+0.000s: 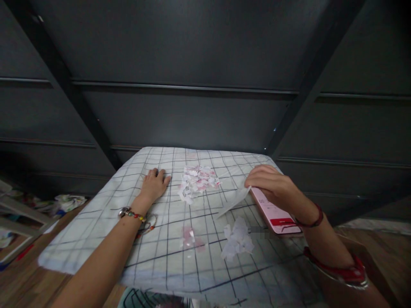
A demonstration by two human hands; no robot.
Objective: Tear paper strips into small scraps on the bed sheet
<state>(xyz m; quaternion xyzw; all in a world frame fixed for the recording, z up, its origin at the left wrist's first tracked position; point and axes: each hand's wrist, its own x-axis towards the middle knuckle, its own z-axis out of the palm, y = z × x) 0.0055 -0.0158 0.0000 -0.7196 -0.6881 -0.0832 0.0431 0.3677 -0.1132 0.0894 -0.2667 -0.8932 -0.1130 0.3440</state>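
My left hand [154,185] lies palm down with fingers spread on the checked cloth, left of a pile of torn white and pink paper scraps [199,179]. With closed fingers, my right hand [271,182] grips the upper end of a thin, whitish translucent sheet [234,202], which slants down to the left. Whether it is paper or plastic, I cannot tell. Partly under that hand is a phone [276,209] with a pink lit screen. Nearer to me sit a heap of white scraps [237,239] and a few pinkish, see-through pieces [191,239].
A white cloth with dark grid lines [150,265] covers the table. Dark panels [186,115] stand behind its far edge. On the left are a pale frame [22,214] and crumpled items [69,203] on the wooden floor. A brown box [362,252] is at lower right.
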